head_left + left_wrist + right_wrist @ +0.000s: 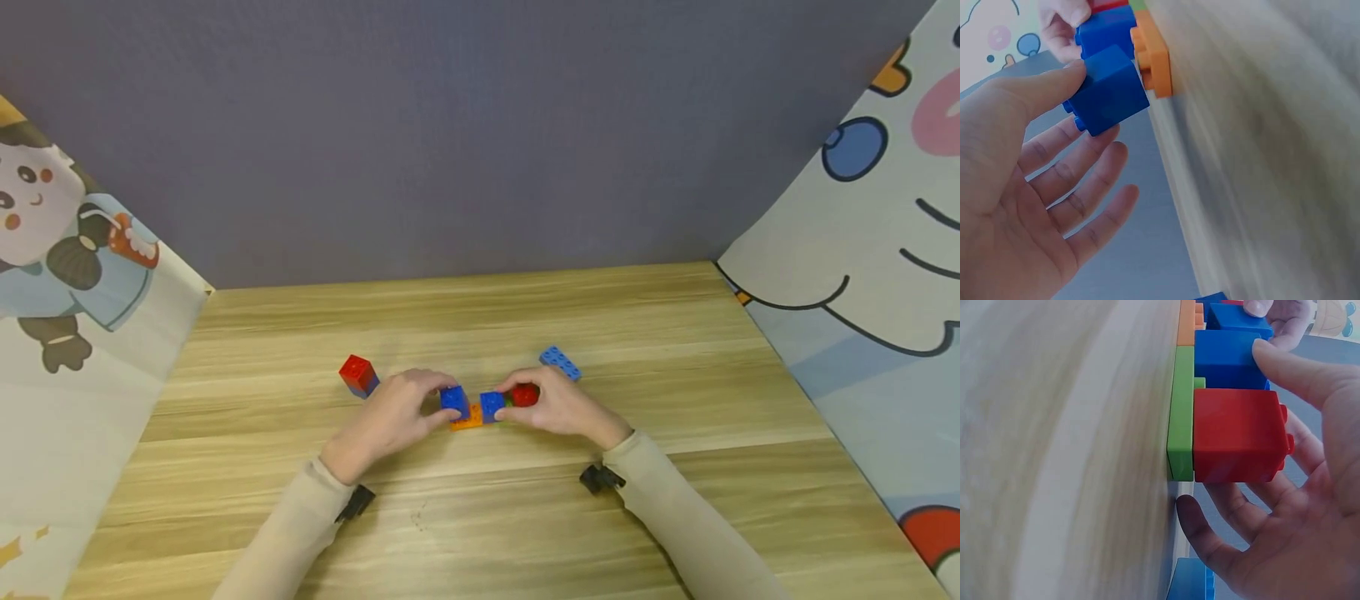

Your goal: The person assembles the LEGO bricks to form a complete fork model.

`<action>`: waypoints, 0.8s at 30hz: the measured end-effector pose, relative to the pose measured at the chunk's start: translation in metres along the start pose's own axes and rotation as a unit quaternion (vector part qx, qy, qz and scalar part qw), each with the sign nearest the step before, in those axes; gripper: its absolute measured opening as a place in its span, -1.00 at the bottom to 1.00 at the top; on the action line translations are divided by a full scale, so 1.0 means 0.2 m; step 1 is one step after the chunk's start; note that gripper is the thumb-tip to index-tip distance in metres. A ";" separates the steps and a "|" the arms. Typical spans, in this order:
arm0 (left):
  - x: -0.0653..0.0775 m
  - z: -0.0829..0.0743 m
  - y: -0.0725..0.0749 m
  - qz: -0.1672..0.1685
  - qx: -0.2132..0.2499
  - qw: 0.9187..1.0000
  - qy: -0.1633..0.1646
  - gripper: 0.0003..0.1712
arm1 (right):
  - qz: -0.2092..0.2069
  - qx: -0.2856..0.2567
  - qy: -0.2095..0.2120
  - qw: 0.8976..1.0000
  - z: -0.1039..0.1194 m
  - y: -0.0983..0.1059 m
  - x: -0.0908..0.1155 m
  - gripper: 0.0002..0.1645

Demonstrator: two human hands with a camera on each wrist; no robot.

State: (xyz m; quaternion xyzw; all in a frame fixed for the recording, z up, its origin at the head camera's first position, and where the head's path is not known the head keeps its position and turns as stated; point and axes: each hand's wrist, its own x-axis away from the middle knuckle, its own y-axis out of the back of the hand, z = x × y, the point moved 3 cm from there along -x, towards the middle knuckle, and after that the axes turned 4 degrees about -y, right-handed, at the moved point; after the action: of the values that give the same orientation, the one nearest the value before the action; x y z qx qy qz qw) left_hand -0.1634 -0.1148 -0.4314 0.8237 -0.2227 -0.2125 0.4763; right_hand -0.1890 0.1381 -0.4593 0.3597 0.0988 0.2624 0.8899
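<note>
My left hand [397, 414] pinches a blue block [1110, 90] between thumb and fingertips, its other fingers spread. That block is tilted over the left end of a flat orange brick [1157, 56]. A second blue block [1225, 357] sits where the orange brick meets a flat green brick [1181, 419]. My right hand [558, 402] pinches this second block with thumb and fingers. Beside it, a red block [1235, 434] stands on the green brick, inside the curve of the right hand. In the head view the green brick is mostly hidden.
Left of the hands stands a red block [357, 368] on a blue one [366, 388]. A flat light-blue studded brick [559, 362] lies behind the right hand. The wooden table [480, 533] meets a grey panel [465, 150] at the back and printed side panels.
</note>
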 end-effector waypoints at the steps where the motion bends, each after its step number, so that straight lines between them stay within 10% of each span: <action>1: 0.00 0.00 -0.01 0.002 -0.001 1.000 0.000 -0.55 | 0.000 0.001 0.000 1.000 0.00 0.00 0.00 -0.58; 24: 0.02 -0.04 -0.08 -0.017 -0.016 1.000 -0.001 -0.57 | 0.005 0.004 0.001 1.000 -0.01 -0.02 0.01 -0.56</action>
State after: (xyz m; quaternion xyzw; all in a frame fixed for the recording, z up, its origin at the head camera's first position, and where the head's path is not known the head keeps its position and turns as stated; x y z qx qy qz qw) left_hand -0.1527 -0.1046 -0.4421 0.8193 -0.2056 -0.2246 0.4858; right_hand -0.1874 0.1378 -0.4628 0.3638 0.0993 0.2670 0.8869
